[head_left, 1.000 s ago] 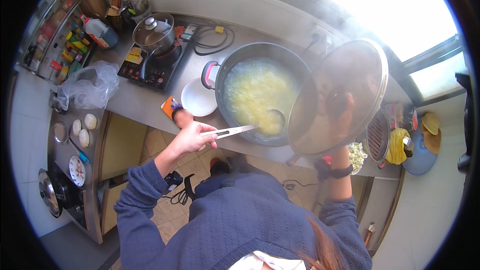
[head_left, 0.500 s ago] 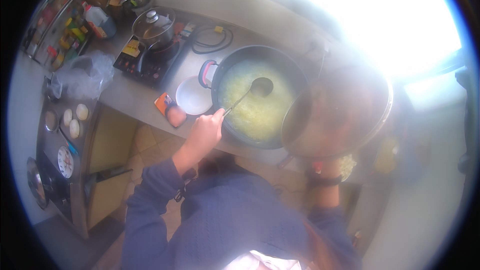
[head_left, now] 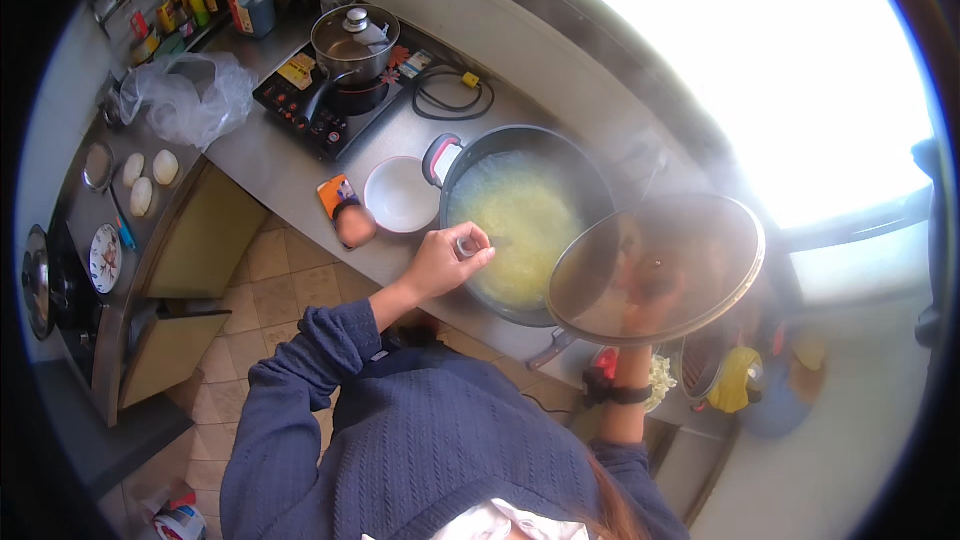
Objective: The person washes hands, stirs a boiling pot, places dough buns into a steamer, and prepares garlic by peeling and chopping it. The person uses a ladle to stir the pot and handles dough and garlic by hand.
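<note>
My left hand [head_left: 448,262] is closed round the handle of a ladle [head_left: 466,246] at the near left rim of a large dark pot [head_left: 588,178]. The ladle points into the pot, and its bowl is hidden. Pale yellow, cloudy food in liquid [head_left: 520,215] fills the pot, with light steam above it. My right hand [head_left: 648,312] holds up a round glass lid [head_left: 705,250] and shows partly through the glass. The lid is tilted over the pot's right side. Left of the pot stands a white bowl [head_left: 402,196], close to the pot's handle.
An induction cooker [head_left: 300,112] carries a lidded saucepan [head_left: 357,45] at the back left. A phone [head_left: 338,196] lies by the white bowl. Below the lid are a knife [head_left: 552,350] and chopped pale food [head_left: 660,380]. Several eggs [head_left: 141,196] and a plastic bag [head_left: 195,95] sit on the left counter.
The ladle's bowl was visible above the food and is now hidden. My left hand has turned the handle more upright and moved right. The lid has shifted slightly lower left; the view has moved too.
</note>
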`<action>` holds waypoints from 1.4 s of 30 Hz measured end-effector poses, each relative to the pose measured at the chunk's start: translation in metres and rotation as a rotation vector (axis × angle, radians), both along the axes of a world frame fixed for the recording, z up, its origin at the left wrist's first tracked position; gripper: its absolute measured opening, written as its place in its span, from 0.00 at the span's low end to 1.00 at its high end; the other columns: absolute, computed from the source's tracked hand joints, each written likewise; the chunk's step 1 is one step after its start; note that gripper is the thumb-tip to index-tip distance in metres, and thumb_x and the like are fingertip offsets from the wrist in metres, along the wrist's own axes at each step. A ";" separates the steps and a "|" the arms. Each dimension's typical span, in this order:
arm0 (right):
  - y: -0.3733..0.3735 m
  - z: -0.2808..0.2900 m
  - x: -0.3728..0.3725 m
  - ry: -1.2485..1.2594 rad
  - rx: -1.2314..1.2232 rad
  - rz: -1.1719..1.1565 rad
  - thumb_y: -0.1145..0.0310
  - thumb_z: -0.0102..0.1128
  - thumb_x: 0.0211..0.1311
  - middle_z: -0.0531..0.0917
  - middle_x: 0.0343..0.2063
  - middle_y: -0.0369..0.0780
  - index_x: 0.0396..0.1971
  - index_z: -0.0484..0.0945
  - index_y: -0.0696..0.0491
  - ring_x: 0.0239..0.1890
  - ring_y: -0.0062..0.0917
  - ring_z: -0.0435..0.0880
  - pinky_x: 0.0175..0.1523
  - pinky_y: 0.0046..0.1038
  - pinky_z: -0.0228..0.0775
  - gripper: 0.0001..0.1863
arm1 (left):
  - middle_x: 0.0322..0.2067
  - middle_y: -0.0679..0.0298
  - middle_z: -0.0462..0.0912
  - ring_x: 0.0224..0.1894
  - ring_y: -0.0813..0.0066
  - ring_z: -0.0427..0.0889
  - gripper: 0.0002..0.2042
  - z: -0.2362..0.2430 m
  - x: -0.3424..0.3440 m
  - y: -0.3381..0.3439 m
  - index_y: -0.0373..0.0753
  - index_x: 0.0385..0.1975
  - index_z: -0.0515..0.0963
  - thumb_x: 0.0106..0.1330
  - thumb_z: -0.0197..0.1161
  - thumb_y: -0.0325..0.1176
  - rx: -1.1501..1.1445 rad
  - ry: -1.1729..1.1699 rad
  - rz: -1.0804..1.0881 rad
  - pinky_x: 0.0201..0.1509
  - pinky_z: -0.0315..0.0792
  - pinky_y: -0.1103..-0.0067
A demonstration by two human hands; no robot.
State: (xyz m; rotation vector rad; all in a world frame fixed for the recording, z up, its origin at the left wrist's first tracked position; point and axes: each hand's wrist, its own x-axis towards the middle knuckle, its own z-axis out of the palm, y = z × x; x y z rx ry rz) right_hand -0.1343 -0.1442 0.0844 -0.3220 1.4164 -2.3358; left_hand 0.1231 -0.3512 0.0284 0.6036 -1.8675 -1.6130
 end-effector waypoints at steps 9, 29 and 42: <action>-0.006 -0.014 -0.002 0.381 0.405 -0.238 0.47 0.38 0.66 0.77 0.44 0.38 0.54 0.66 0.49 0.47 0.33 0.81 0.24 0.23 0.71 0.25 | 0.18 0.62 0.80 0.20 0.79 0.81 0.10 -0.013 -0.023 0.000 0.34 0.32 0.77 0.68 0.53 0.33 0.250 0.047 0.078 0.24 0.74 0.82; 0.047 0.010 0.005 -0.167 0.002 0.097 0.47 0.47 0.62 0.77 0.36 0.35 0.43 0.72 0.51 0.34 0.23 0.78 0.27 0.21 0.69 0.22 | 0.24 0.55 0.82 0.26 0.70 0.85 0.15 -0.044 -0.070 -0.026 0.27 0.45 0.74 0.71 0.48 0.34 0.393 0.151 0.109 0.29 0.79 0.80; 0.094 0.012 0.025 -0.246 -0.002 -0.113 0.47 0.47 0.62 0.77 0.35 0.35 0.43 0.73 0.50 0.33 0.22 0.77 0.27 0.21 0.69 0.22 | 0.24 0.52 0.80 0.23 0.67 0.84 0.14 -0.014 -0.036 -0.025 0.25 0.41 0.74 0.67 0.49 0.31 0.593 -0.068 -0.202 0.26 0.79 0.78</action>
